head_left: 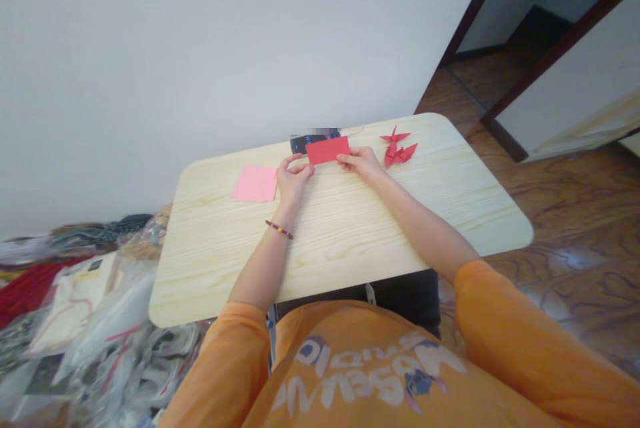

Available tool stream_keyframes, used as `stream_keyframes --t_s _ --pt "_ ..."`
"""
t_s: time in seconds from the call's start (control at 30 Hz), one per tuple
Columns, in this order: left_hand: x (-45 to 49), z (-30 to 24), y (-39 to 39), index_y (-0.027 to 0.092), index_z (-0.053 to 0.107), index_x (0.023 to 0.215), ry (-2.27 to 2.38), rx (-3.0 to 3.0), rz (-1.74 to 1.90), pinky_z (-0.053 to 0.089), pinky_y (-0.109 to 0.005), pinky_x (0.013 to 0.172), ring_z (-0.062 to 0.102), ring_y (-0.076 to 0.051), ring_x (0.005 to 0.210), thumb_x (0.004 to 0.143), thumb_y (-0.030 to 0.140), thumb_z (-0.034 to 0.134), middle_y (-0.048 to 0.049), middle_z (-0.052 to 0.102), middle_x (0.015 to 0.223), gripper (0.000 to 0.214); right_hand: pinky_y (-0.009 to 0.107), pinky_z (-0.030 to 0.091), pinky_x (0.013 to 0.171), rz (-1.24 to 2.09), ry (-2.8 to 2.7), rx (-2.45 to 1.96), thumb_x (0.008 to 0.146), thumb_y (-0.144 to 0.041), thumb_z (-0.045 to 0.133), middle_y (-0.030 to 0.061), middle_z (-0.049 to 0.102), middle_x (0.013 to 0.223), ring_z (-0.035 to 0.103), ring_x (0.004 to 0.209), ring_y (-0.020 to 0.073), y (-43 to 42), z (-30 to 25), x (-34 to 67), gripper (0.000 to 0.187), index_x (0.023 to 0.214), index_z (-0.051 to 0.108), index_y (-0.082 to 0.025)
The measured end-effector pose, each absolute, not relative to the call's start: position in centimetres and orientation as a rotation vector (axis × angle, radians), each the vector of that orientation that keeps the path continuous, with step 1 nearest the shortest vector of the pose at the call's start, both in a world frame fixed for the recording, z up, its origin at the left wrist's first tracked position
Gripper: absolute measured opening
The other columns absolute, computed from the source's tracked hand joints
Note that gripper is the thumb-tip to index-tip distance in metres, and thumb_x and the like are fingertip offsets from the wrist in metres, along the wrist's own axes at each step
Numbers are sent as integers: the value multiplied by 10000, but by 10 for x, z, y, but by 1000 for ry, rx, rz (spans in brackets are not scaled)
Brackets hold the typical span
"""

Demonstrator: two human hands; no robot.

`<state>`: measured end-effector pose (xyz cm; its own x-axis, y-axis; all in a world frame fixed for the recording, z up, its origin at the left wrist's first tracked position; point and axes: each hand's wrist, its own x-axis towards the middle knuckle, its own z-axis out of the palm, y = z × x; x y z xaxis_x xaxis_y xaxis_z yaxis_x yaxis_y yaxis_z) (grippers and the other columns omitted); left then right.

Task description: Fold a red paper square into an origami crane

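You have the red sheet (327,150) between your hands, a flat rectangle lying long side across, with no folds that show. It sits near the far edge of the worktop (450,215), a little left of the middle. Your left hand (294,181) closes in on its left end, the fingertips at the corner, and your right hand (360,163) meets its near edge at the right end, fingers together and reaching onto the paper. Neither hand is spread wide; both hold the sheet with their fingertips, though you cannot tell if it is lifted off the surface.

As for what is done, the crane (397,148) lies folded just right of your right hand, by the far edge. What is left is the pink square (255,183), lying flat and unfolded just left of your left hand. A dark device (305,143), partly blurred, lies behind the red sheet, at the far edge.
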<state>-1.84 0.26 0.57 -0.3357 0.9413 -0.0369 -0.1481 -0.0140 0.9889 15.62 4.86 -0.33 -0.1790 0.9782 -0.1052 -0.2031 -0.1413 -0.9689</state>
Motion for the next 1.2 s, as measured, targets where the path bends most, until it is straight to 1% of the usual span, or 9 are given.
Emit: stream_keyframes --t_s 0.27,0.4,0.5,0.7,0.83,0.9,1.03,1.1,1.2 --pt "-32 5 8 147 599 968 1379 795 1623 534 -261 717 652 -113 613 574 180 726 10 676 657 416 207 404 503 1484 -990 -1079 492 -340 859 12 640 590 514 517 73 54 -1 166 306 619 656 -148" --pt "-27 6 8 167 621 922 1207 779 1540 548 -256 723 687 -133 734 672 344 730 -46 714 792 326 212 404 519 1557 -1123 -1052 503 -369 846 14 639 594 521 531 78 52 -2 163 317 627 662 -143" --pt "-24 7 7 166 643 902 1105 777 1415 556 -261 710 697 -162 807 710 499 708 -84 727 891 390 213 388 522 1580 -1216 -1016 517 -392 840 8 636 598 518 537 79 49 -1 161 331 642 656 -146" --pt "-27 6 6 174 665 891 1060 809 1339 566 -247 672 696 -159 797 630 516 778 -65 734 909 445 218 358 506 1570 -1325 -1005 561 -416 815 -3 618 585 495 507 77 48 0 163 323 664 654 -156" --pt "-23 8 4 157 663 870 1080 820 1393 580 -289 676 701 -194 831 669 574 722 -89 731 884 466 215 354 488 1513 -1262 -1073 544 -389 810 -8 602 545 492 496 78 46 2 160 299 627 641 -157" --pt "-20 9 2 148 665 880 1102 853 1407 583 -310 696 700 -208 855 654 542 744 -99 729 903 461 216 349 473 1463 -1237 -1108 534 -384 808 -12 589 518 478 482 77 44 5 158 295 595 626 -161" --pt "-15 7 -2 144 665 948 1162 954 1426 568 -302 759 700 -174 790 541 302 845 -84 736 911 472 214 341 464 1411 -1303 -1130 529 -365 798 -19 575 493 461 471 79 39 8 154 271 609 642 -158" --pt "-16 5 -2 137 652 962 1178 946 1446 558 -304 784 700 -165 763 559 271 830 -83 740 882 460 208 350 474 1430 -1310 -1098 541 -355 785 -21 588 518 467 482 80 37 10 154 266 677 669 -157" --pt "-21 2 2 140 615 1050 1180 915 1421 546 -299 768 697 -164 734 573 250 823 -73 741 836 531 207 411 526 1501 -1187 -1010 603 -356 720 -12 675 710 540 577 100 37 14 156 317 874 693 -194"
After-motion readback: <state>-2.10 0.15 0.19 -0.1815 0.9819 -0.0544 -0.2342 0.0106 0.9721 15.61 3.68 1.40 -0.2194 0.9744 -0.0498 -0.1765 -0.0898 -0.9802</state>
